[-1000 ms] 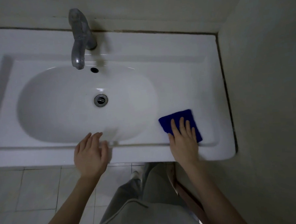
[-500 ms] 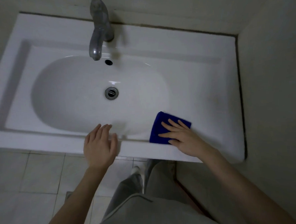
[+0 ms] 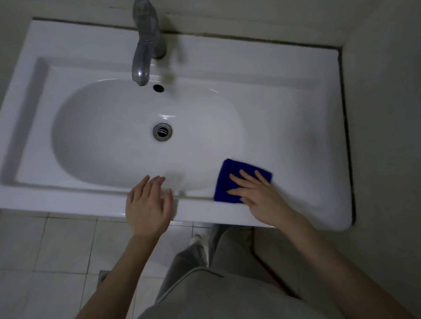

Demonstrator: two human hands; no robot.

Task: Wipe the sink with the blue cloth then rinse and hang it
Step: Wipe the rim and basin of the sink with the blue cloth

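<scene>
Cloth position first: the blue cloth (image 3: 232,180) is lying folded on the flat front-right ledge of the sink (image 3: 300,120), just right of the basin's rim and well right of the drain (image 3: 162,131). Its long axis is running from the front edge back and slightly right, toward the wall corner.

The right hand (image 3: 257,193) is pressing flat on the cloth, fingers spread and extended, palm down. It is not gripping or pinching; it is pinning the cloth against the ledge. The fingertips (image 3: 232,176) are pointing left toward the basin, so the unwiped bowl is lying directly ahead of them, drain-ward.

The left hand (image 3: 148,206) is resting open on the sink's front lip, left of the cloth and in front of the drain, holding nothing. It appears to be bracing. It is nearer the bowl; the right is the one working.

Judgement: wiping is under way on the ledge; the next stroke probably carries the cloth left over the rim into the basin. Rinsing and hanging are not yet done.

Hard to make out:
- the near part of the cloth, covered by the right palm
- whether the cloth is wet
- the tap (image 3: 147,40), blurred; no water visible from it
- any hook or rail for hanging, none in view
</scene>
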